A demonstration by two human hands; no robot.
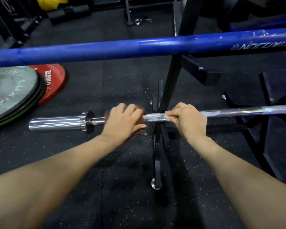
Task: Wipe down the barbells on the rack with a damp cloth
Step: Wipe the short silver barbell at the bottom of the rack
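A chrome barbell (155,117) lies across the low black rack (165,100), its sleeve end pointing left. My left hand (124,123) grips a dark brown cloth (140,111) wrapped round the shaft just right of the collar. The cloth is mostly hidden under my fingers and looks blurred. My right hand (190,119) holds the knurled part of the shaft right of the rack upright. A second, blue barbell (139,47) rests higher up and spans the whole view.
Grey and red weight plates (15,95) lie stacked on the floor at the left. Black rack legs and frames (261,113) stand to the right. A spring collar (139,21) lies on the rubber floor far back.
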